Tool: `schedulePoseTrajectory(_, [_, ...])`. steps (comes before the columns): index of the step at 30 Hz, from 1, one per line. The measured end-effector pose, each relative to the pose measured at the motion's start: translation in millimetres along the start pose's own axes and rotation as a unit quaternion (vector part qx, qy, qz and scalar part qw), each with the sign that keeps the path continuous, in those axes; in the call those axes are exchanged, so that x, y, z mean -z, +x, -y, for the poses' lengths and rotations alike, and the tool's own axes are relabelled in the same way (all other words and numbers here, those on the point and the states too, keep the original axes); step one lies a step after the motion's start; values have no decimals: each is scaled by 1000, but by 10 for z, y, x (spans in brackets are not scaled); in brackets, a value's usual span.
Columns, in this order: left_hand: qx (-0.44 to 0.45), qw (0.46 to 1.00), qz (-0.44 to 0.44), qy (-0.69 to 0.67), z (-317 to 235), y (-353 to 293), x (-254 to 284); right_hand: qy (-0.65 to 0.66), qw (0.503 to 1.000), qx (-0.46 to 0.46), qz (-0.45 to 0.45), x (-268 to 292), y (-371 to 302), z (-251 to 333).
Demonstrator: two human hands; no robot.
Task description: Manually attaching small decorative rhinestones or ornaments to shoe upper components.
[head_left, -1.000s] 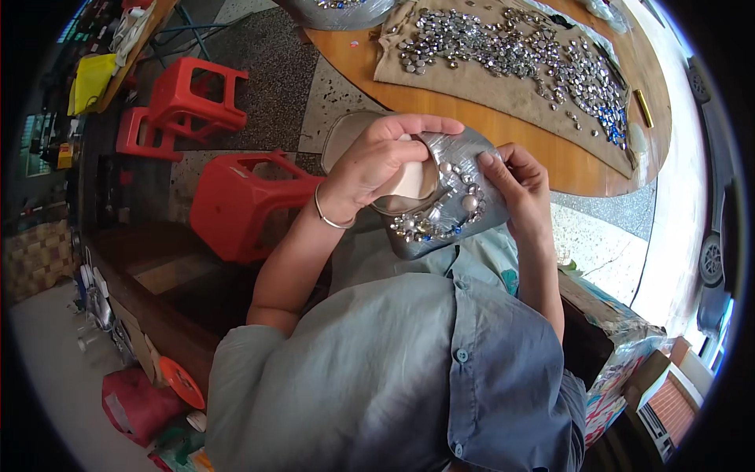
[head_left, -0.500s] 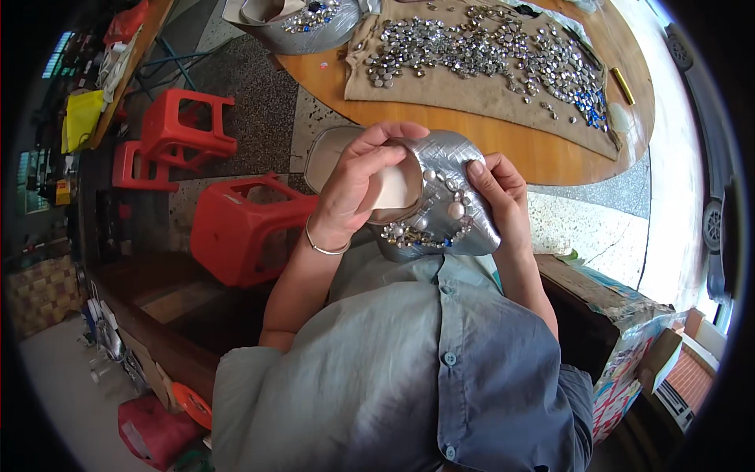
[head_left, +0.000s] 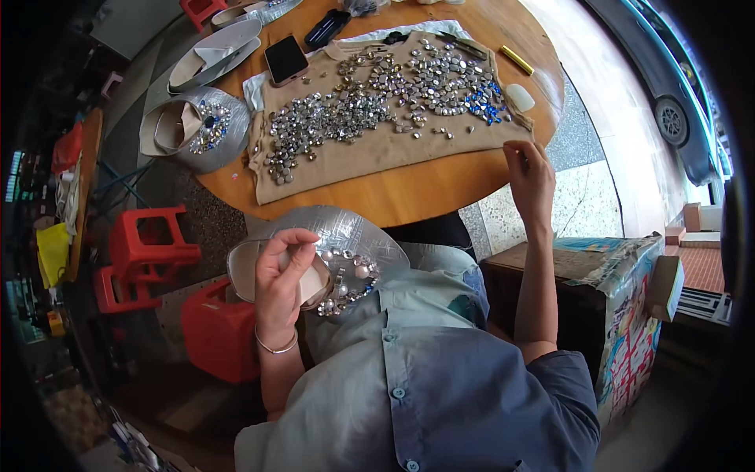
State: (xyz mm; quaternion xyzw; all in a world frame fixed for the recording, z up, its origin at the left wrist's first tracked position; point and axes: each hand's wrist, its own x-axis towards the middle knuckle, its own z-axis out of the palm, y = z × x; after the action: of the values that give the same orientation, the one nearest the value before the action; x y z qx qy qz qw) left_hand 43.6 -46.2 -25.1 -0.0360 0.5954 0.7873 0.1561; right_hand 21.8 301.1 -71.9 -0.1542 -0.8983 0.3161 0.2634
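Observation:
A silver shoe (head_left: 385,250) lies in my lap, with a loop of pearls, clear stones and blue stones on its upper. My left hand (head_left: 281,279) is raised over the shoe's opening, thumb and fingers curled together in a pinch. Anything between those fingertips is too small to make out. Out to the right, my right hand (head_left: 531,173) is at the front right corner of a tan cloth (head_left: 377,169), its fingers pressed together; what they may hold is hidden. Loose clear stones (head_left: 330,118) and blue stones (head_left: 486,104) are spread over the cloth.
On the round wooden table (head_left: 440,187) are a phone (head_left: 286,60), a black case (head_left: 326,29), a gold tube (head_left: 516,60) and other silver shoes (head_left: 224,130). Red stools (head_left: 216,334) stand at left. A box (head_left: 605,283) is by my right arm.
Both hands held the shoe before. It now rests lower in my lap, my right hand has let go and reached out to the table edge, and my left fingers have come together above it.

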Motion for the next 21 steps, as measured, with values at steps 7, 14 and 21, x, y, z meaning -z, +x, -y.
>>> schedulePoseTrajectory(7, [19,999,4,32,-40,74,-35,-39,999,5,-16,-145,384,-94])
schedulePoseTrajectory(14, [1,998,-6,55,-16,61,-25,-43,998,-20,-36,-186,430,-229])
schedulePoseTrajectory(21, [15,998,-13,60,46,58,10,-10,998,24,-53,-92,361,-396])
